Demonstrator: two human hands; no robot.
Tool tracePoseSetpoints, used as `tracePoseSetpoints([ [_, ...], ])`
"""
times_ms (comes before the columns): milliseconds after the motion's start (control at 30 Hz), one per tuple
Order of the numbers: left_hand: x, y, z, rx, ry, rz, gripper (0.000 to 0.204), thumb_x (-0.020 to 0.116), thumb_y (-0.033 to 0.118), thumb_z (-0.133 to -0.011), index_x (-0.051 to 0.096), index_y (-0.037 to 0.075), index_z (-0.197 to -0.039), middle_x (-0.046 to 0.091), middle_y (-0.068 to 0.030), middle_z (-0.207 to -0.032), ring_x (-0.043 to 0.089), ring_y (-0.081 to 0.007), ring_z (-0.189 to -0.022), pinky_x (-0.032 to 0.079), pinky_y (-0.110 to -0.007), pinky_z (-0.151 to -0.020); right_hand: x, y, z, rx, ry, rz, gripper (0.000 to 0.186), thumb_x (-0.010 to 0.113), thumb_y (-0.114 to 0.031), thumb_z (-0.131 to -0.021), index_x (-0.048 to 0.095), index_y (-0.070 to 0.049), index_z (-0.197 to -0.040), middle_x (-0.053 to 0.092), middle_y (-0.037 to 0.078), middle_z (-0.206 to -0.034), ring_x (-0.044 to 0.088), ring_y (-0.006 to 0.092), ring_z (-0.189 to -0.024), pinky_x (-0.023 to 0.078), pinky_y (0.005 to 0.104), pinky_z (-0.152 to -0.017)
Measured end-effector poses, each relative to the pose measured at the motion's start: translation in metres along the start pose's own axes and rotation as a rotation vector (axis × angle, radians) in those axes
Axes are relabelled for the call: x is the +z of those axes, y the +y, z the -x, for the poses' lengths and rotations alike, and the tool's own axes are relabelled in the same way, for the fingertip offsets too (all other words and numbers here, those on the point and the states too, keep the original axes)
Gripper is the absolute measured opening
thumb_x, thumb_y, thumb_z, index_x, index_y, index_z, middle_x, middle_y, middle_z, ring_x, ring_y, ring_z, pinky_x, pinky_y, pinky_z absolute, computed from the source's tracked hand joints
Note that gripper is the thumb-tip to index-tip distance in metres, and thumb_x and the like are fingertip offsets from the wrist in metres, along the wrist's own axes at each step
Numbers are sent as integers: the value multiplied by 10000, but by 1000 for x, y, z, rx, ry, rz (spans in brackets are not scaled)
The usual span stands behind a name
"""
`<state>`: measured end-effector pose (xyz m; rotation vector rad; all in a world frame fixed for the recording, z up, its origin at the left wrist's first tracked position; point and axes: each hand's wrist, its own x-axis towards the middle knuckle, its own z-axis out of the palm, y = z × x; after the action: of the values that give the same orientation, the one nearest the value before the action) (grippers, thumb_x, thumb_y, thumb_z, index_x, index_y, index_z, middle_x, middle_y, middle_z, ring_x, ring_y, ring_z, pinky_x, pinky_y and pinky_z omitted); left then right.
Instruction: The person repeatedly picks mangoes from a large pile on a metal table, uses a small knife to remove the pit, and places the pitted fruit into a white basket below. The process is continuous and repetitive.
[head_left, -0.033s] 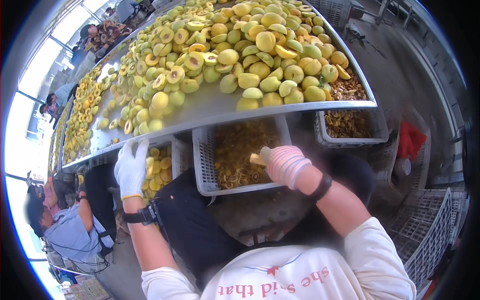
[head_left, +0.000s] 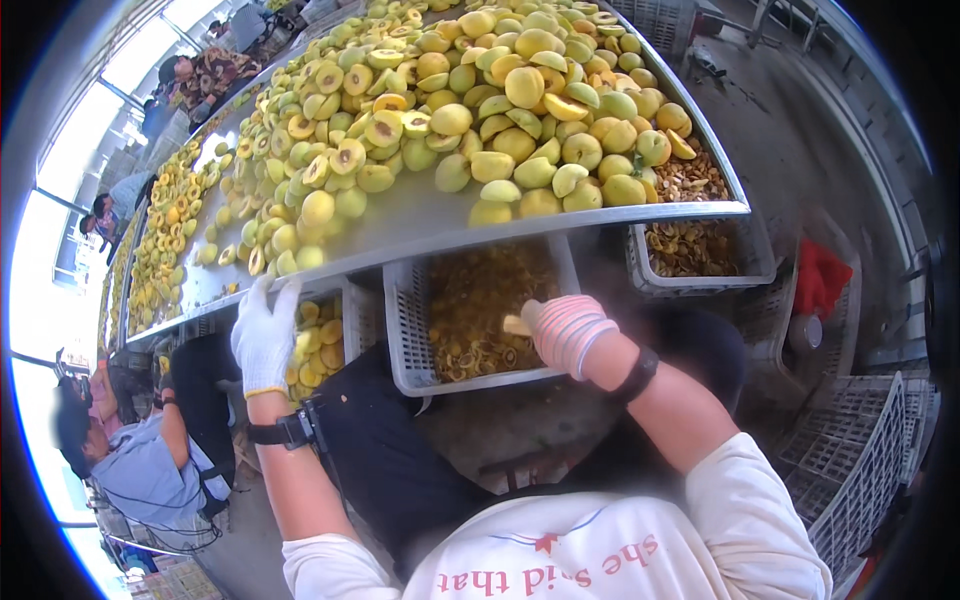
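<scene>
My left hand [head_left: 264,338], in a white knit glove, is at the near edge of the metal table [head_left: 400,240], fingers stretched out toward the rim. Beside and beneath it, yellow fruit halves [head_left: 316,347] fill a crate. My right hand [head_left: 570,332], in a pink-and-grey striped glove, is closed around a short pale wooden handle [head_left: 516,325]; its other end is hidden by the hand. This hand is over the right side of a white plastic crate [head_left: 405,330] of wet brownish-yellow scraps and cut rings. Halved and whole yellow-green fruit, apricot- or plum-like [head_left: 480,120], is heaped on the table.
Another crate [head_left: 700,283] of scraps stands under the table's right corner. A red cloth-like thing [head_left: 822,279] lies in a container farther right, near stacked empty-looking crates [head_left: 850,460]. A co-worker in a light blue shirt [head_left: 160,465] sits at left; more people work along the table's far left.
The table and fruit appear a few pixels farther left. My hands keep nearly the same places and grip. The co-worker's hand at left is slightly higher.
</scene>
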<state>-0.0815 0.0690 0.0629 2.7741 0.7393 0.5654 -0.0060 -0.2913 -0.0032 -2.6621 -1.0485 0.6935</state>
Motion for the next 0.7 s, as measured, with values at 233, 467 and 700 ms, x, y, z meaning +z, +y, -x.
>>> tracePoseSetpoints([
  [233, 117, 198, -25, 407, -416, 471, 525, 742, 411, -856, 682, 43, -1226, 709, -165, -1206, 684, -251, -1096, 507, -338, -972, -5, 19, 17, 97, 88, -204, 192, 692, -224, -892, 654, -55, -976, 692, 193, -758, 690, 397, -742, 528, 475, -639],
  [467, 159, 190, -48, 557, -329, 287, 391, 704, 345, -889, 685, 134, -1218, 687, -156, -1052, 677, -327, -990, 553, -392, -872, -27, 21, 16, 219, 169, -343, 314, 705, -276, -878, 620, -42, -1069, 711, 211, -851, 695, 411, -839, 546, 482, -722],
  [700, 99, 125, -18, -330, -622, 1620, 270, 651, 212, -979, 633, 35, -1182, 684, -92, -1012, 686, -183, -884, 590, -315, -704, -23, -17, -11, 45, 511, -662, 372, 757, -311, -874, 599, -42, -1076, 681, 233, -846, 654, 457, -813, 512, 492, -696],
])
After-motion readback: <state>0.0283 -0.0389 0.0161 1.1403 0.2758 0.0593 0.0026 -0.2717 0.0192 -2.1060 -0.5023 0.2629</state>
